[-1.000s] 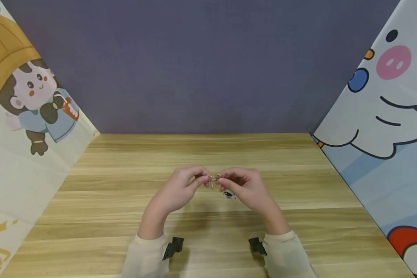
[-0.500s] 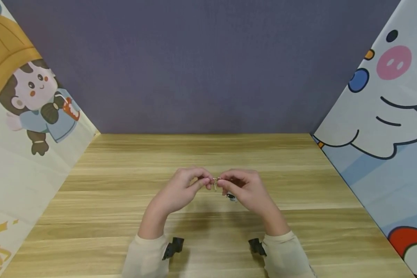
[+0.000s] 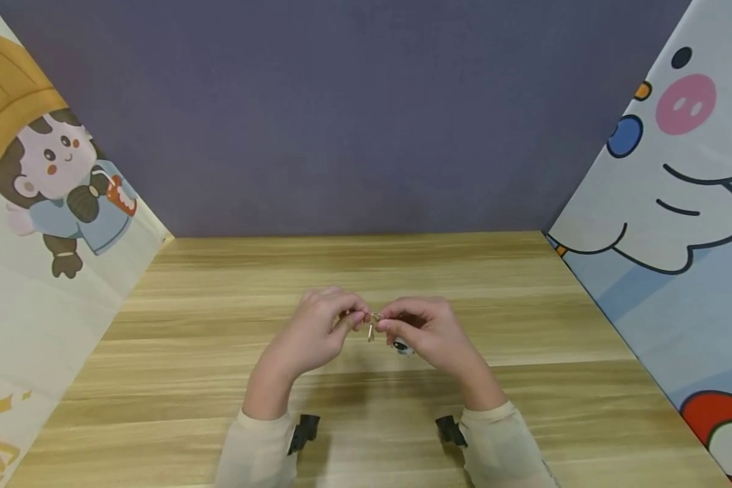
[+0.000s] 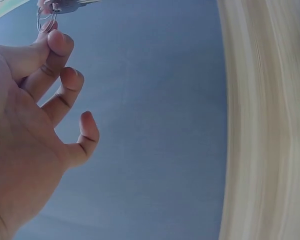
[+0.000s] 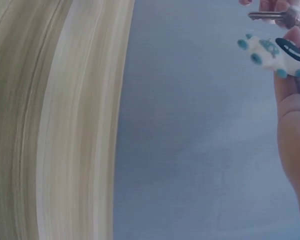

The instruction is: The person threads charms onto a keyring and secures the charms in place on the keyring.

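Note:
Above the table, my left hand point(image 3: 317, 333) and right hand point(image 3: 432, 333) meet fingertip to fingertip over a thin metal key ring point(image 3: 375, 316). Thumb and forefinger of the left hand pinch the ring, its loop showing in the left wrist view; the other left fingers are loosely bent. The right thumb and forefinger pinch the ring's other side, though the exact contact is hidden. A metal key point(image 3: 371, 333) dangles between the hands, also visible in the right wrist view. A small white and teal figurine charm point(image 5: 272, 54) hangs against the right fingers.
Below the hands lies a wood-grain table point(image 3: 219, 271). A plain grey-blue panel point(image 3: 360, 122) stands behind it, with cartoon-printed panels point(image 3: 640, 224) at both sides. Black wrist mounts point(image 3: 305, 432) sit at the cream sleeves point(image 3: 256, 451).
The key has shifted slightly to the left and hangs lower between the hands. The charm swings a little under the right hand. Both hands keep their pinch; the head view tilts slightly.

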Demonstrator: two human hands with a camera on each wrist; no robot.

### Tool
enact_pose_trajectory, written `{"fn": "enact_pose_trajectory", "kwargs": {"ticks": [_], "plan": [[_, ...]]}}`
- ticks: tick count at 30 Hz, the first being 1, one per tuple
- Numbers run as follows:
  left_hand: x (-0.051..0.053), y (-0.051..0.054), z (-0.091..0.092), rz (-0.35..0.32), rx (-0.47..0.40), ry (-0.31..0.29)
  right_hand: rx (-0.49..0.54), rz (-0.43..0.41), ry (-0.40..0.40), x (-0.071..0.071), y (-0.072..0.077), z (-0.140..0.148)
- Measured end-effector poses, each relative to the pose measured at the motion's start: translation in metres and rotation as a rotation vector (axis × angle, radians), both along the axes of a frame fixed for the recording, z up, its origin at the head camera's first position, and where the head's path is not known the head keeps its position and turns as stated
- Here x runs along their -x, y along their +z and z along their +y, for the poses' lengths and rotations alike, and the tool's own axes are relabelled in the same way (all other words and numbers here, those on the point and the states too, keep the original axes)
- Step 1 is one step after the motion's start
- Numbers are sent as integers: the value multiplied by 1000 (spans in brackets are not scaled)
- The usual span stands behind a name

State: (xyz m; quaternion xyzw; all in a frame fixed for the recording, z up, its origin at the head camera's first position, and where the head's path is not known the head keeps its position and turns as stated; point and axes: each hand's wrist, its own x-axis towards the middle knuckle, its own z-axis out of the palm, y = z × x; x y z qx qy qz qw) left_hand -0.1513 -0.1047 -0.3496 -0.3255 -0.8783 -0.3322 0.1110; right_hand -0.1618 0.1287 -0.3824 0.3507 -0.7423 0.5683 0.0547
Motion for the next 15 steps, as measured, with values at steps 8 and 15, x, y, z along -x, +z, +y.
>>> {"fn": "enact_pose_trajectory", "kwargs": {"ticks": [8,15], "plan": [[0,0,2,76,107,56,-50,-33,13,0,3,0],[0,1,4,99,139,65,-75,-210,-1,0,8,-1]]}}
